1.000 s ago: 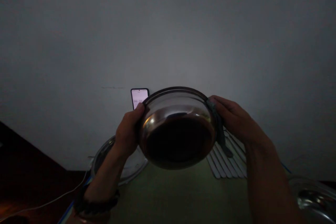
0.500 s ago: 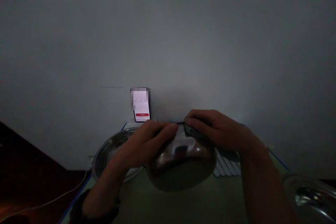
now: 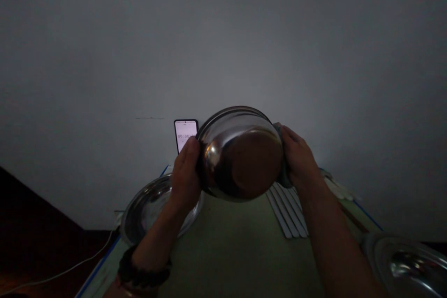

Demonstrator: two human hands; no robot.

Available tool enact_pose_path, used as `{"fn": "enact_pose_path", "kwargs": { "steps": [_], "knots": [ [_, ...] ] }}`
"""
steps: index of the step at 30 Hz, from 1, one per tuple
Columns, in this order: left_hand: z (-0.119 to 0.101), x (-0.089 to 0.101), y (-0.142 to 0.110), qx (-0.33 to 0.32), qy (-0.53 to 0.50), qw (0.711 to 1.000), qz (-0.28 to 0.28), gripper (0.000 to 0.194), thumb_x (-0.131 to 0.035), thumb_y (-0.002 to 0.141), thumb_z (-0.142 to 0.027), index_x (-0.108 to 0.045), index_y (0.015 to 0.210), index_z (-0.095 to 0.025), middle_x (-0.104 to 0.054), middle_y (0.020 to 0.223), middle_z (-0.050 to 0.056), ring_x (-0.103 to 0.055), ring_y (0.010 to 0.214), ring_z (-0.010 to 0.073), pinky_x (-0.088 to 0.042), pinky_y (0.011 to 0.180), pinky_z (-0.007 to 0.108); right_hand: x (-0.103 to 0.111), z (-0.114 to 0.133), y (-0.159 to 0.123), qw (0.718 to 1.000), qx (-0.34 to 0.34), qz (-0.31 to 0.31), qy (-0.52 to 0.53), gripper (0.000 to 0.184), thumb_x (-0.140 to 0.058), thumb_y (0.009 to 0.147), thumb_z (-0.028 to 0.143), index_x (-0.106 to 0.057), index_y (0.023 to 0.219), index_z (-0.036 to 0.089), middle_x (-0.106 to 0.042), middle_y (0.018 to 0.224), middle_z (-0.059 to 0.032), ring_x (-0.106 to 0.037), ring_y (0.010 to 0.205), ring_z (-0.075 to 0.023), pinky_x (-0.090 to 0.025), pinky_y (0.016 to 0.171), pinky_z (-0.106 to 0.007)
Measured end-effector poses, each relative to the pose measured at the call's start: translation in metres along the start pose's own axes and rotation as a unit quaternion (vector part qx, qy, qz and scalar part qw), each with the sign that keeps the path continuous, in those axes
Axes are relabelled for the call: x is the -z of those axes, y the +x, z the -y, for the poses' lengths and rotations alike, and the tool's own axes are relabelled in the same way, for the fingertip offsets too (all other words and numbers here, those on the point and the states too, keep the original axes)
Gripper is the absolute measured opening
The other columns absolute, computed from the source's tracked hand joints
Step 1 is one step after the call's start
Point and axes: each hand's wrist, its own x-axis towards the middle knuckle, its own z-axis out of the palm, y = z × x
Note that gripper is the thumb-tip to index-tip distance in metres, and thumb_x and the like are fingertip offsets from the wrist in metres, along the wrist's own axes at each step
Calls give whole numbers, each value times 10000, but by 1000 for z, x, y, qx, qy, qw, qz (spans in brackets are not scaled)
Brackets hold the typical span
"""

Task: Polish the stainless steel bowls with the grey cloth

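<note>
Head view: bowl (image 3: 244,158) tilted, base twd cam, btwn L hand (image 3: 186,174) & R hand (image 3: 300,158), both equally close; L fingers clamp side, R fingers pinch cloth (image 3: 284,174) against it.

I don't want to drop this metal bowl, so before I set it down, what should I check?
1. Left hand gripping the bowl: ok, at its left side.
2. Right hand supporting the other side: ok, with the cloth there.
3. Bowl upright: not ok, tipped so its underside faces you.
4. Inside of the bowl empty: cannot tell, it faces away.
5. Bare spot on the table: ok, between the basin and the pale strips.
</note>
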Motion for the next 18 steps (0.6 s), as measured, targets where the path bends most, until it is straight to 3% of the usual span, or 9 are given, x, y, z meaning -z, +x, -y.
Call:
{"fn": "enact_pose_path", "kwargs": {
  "steps": [3, 7, 11, 16, 18],
  "knots": [
    [-3, 1, -3, -59, 100, 993, 31, 336, -473, 873, -421, -441, 606, -219, -414, 575, -42, -380, 546, 113, -359, 515, 234, 3, -3, 2, 999, -25, 30, 7, 306, -652, 725, 511, -702, 864, 243, -707, 809, 12, -627, 779, -164, -490, 716, -279],
    [-9, 7, -2, -52, 164, 972, 163, 337, -438, 885, -409, -438, 610, -216, -399, 561, -46, -354, 520, 110, -314, 482, 241, 10, 6, -2, 990, 2, 124, -67, 272, -640, 752, 483, -707, 851, 239, -694, 790, 22, -612, 757, -140, -460, 704, -255],
    [-10, 7, -2, -32, 207, 943, 260, 320, -416, 901, -398, -464, 646, -211, -440, 599, -41, -400, 555, 112, -330, 506, 236, 7, 20, -10, 954, 67, 222, -189, 289, -545, 837, 462, -681, 818, 208, -669, 778, 7, -577, 730, -135, -426, 666, -249],
    [-12, 5, -6, -14, 236, 919, 315, 321, -429, 905, -398, -469, 652, -205, -455, 603, -52, -415, 551, 103, -335, 512, 225, -4, 33, -20, 899, 122, 320, -273, 273, -478, 890, 395, -639, 774, 207, -629, 711, 16, -547, 681, -125, -402, 635, -247],
    [-11, 5, -6, -4, 226, 919, 323, 306, -447, 897, -405, -486, 669, -205, -457, 598, -54, -419, 548, 101, -334, 500, 219, -5, 35, -22, 889, 129, 335, -284, 265, -478, 893, 375, -637, 768, 205, -624, 698, 21, -543, 666, -118, -398, 630, -246]
  ]
}}
